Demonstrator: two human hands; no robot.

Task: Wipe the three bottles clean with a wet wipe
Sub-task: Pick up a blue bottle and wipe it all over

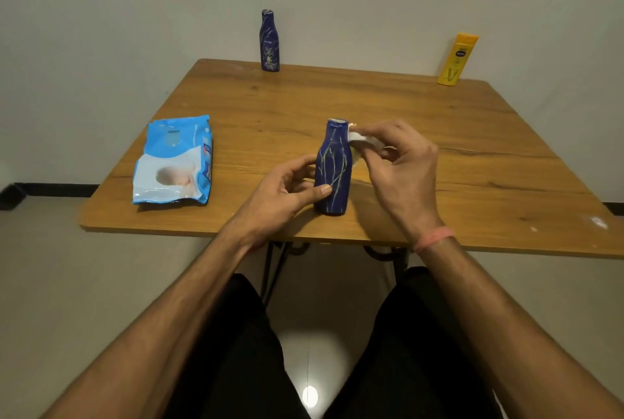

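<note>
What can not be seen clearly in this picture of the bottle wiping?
Head view:
- Far side of the near blue bottle: hidden by its own body.
- Most of the wet wipe: covered by the right hand.
- Small print on the far blue bottle and yellow bottle: too small.
- Wipes pack text: blurred.

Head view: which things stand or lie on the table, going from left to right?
Wet wipe pack → far blue bottle → near blue bottle, held by the left hand → yellow bottle.
</note>
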